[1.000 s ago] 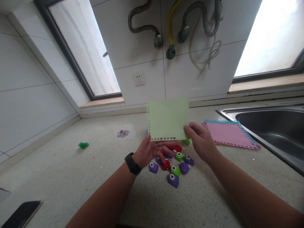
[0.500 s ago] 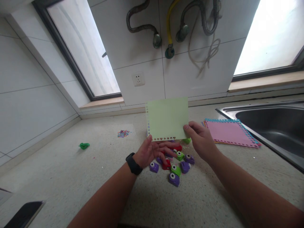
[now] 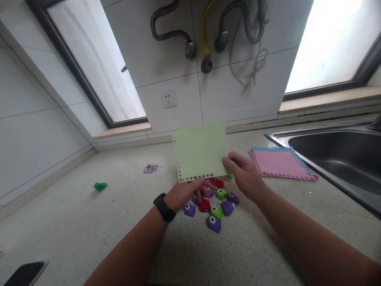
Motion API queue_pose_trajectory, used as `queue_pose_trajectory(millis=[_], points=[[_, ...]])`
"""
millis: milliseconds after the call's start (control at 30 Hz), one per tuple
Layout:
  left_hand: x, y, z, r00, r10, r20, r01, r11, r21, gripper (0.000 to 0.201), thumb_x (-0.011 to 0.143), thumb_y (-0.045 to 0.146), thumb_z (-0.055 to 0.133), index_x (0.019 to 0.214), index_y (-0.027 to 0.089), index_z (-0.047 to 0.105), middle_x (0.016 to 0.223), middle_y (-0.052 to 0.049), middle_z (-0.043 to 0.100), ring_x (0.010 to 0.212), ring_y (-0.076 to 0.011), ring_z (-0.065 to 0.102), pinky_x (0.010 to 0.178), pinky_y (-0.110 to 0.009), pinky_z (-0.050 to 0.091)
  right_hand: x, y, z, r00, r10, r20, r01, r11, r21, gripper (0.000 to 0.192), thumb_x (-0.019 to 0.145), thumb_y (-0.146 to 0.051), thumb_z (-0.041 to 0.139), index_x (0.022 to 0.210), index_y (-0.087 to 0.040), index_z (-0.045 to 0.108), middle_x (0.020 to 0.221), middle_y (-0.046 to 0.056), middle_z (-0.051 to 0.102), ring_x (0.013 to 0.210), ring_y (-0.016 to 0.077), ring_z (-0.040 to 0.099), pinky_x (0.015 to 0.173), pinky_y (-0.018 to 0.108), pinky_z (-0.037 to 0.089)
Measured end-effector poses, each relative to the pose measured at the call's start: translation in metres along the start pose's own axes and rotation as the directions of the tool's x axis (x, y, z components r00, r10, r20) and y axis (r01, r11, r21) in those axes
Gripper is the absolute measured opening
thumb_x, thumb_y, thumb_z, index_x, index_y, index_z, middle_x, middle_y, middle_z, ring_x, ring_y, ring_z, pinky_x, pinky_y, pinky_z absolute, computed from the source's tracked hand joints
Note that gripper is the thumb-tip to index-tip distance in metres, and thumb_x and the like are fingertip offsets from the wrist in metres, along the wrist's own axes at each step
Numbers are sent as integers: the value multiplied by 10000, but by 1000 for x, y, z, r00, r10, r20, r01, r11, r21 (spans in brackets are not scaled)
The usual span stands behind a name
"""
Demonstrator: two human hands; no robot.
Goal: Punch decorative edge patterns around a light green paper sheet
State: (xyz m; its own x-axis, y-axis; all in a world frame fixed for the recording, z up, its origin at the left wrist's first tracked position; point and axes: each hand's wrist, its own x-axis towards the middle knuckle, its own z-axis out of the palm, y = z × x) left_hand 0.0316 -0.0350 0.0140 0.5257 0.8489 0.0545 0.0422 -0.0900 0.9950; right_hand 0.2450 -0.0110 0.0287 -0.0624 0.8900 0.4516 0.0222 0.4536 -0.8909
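A pale green sheet of paper (image 3: 202, 153) is pinched at its right side between the thumb and fingers of my right hand (image 3: 245, 172). Small punched shapes line its left and bottom edges. Under the sheet's lower edge, my left hand (image 3: 189, 192) has come off the paper, its fingers apart and pointing down over a group of craft punches. Around those fingers are a red punch (image 3: 205, 205), a purple punch (image 3: 189, 209), a green punch (image 3: 216, 212) and several more. Whether the fingertips touch a punch I cannot tell.
Pink paper (image 3: 284, 163) with punched borders tops a stack at the right, beside the metal sink (image 3: 279, 138). Colourful paper bits (image 3: 151, 169) and a crumpled green piece (image 3: 100, 186) lie to the left. A dark phone-like object (image 3: 25, 275) sits at the lower left corner.
My left hand has let go of the sheet's bottom edge, turned over and lowered its fingers toward the punches. My right hand still holds the sheet, and the view has shifted slightly.
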Motion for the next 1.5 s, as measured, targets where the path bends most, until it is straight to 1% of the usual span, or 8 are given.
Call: queue_pose_trajectory(millis=[167,433,600,700,833,1033,1233,1500], points=[[1,8,5,989,10,-145,2,996,85,539,922,554,480,671,135,708,631,-64,648,529,-117,499,553,-262,401,-1,-5,1,998,5,62,-6,1000,17,252,880,-439,589,809,-202,641,718,5,584,634,152,494,587,288,404],[6,-5,-10,953,6,-304,-64,982,-178,396,921,492,551,935,131,713,666,-5,609,548,-79,493,480,-196,339,7,3,-12,1000,1,29,3,989,-146,278,943,-382,479,897,-180,664,743,21,632,651,154,522,619,295,412],[8,-6,-15,934,28,-357,-160,925,-345,316,927,439,569,932,143,678,635,20,558,536,-66,490,469,-174,334,14,11,-28,995,23,95,34,826,-563,181,908,-305,519,897,-195,662,779,29,679,694,176,584,636,296,397],[8,-4,-15,933,32,-358,-182,900,-395,294,934,430,560,907,152,650,609,28,533,520,-67,476,466,-178,329,21,19,-42,997,71,5,-45,690,-722,179,896,-247,505,927,-181,669,884,74,717,799,209,627,692,309,409],[6,0,-14,931,52,-361,-211,885,-415,283,943,428,544,861,165,608,535,55,435,491,-74,442,455,-184,305,25,27,-52,981,182,-74,-164,554,-816,223,908,-297,482,879,-180,669,892,104,725,823,238,647,672,320,403],[5,5,-14,922,68,-381,-245,864,-440,283,933,434,557,831,171,582,490,73,340,469,-79,417,443,-188,272,21,33,-47,952,305,27,-129,479,-869,288,867,-458,569,880,-189,673,896,114,722,788,265,640,618,336,389],[3,14,-26,907,105,-407,-315,812,-492,259,936,403,567,817,175,593,482,71,341,454,-74,405,440,-194,264,14,21,-29,978,23,208,149,620,-770,175,911,-294,538,937,-170,658,912,87,688,888,244,596,807,359,432],[0,16,-38,882,119,-456,-370,776,-512,233,928,375,586,827,167,616,488,61,375,458,-72,407,425,-193,255,-10,-7,8,771,-97,629,513,680,-524,192,931,-229,535,1066,-202,668,1015,76,654,976,239,538,887,371,415]])
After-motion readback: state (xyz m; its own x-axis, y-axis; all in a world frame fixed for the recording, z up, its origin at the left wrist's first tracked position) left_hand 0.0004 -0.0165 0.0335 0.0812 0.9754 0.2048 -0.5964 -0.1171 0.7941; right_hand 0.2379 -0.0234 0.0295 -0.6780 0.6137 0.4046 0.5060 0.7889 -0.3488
